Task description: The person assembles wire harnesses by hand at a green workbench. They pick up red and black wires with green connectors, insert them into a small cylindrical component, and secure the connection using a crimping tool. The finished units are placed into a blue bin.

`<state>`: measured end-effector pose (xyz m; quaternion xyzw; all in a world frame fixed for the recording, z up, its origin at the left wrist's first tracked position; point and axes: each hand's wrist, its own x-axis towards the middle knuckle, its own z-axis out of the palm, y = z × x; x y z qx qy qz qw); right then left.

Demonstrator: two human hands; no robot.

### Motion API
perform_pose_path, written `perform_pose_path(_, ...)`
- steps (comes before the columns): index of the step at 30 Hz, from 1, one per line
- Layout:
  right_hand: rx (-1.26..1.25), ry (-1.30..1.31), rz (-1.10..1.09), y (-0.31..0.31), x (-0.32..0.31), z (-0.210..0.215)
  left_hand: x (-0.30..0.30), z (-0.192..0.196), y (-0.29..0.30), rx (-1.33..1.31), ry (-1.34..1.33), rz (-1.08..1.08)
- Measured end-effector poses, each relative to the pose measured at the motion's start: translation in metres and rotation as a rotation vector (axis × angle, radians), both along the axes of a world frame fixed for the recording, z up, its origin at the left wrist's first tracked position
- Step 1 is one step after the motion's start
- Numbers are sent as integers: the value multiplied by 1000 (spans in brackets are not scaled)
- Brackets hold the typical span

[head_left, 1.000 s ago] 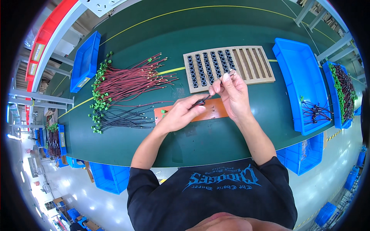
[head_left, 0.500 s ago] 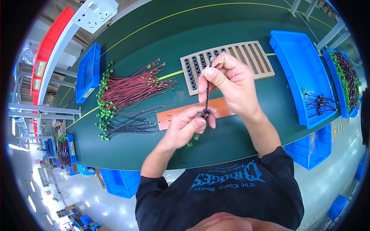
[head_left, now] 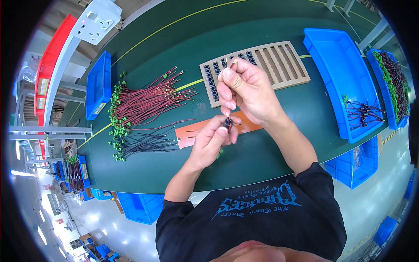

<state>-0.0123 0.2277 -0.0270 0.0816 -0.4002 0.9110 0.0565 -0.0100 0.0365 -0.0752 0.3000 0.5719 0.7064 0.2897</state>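
My left hand (head_left: 208, 143) pinches a small black ring-shaped core (head_left: 227, 124) that has wires running through it. A bit of green connector shows below that hand. Above it, my right hand (head_left: 251, 89) is closed on the upper ends of the wires, whose bare tips (head_left: 234, 62) stick out past thumb and forefinger. Between the hands the wires are mostly hidden by the right fingers. Just behind the right hand lies a wooden rack (head_left: 286, 62) with several rows of black cores (head_left: 210, 83) in its left slots. Beneath both hands is an orange strip (head_left: 185, 137).
To the left lie red wires (head_left: 144, 102) and black wires (head_left: 148, 142) with green connectors. A blue bin (head_left: 99, 85) stands beyond them. On the right, a blue tray (head_left: 334, 56) holds several wired cores (head_left: 365, 112); a fuller bin (head_left: 390, 87) sits past it.
My right hand has shifted slightly left and down, closer to my left hand, so less wire shows between them. My left hand has moved a little left and up. Both keep their grip.
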Motion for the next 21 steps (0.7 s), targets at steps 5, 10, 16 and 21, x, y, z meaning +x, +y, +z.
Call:
perform_pose_path(5, 47, 64, -188, -6, -2, -6, -15, -7, 4, -218, 367, 275)
perform_pose_path(10, 149, -69, -118, -6, 3, -9, 34, -26, 20, -80, 179, 170)
perform_pose_path(16, 364, -55, -102, 12, -11, -7, 22, -30, 12, 132, -198, 14)
perform_pose_path(21, 407, -93, -202, 22, -26, -24, 18, -28, 1, 11, -249, -37)
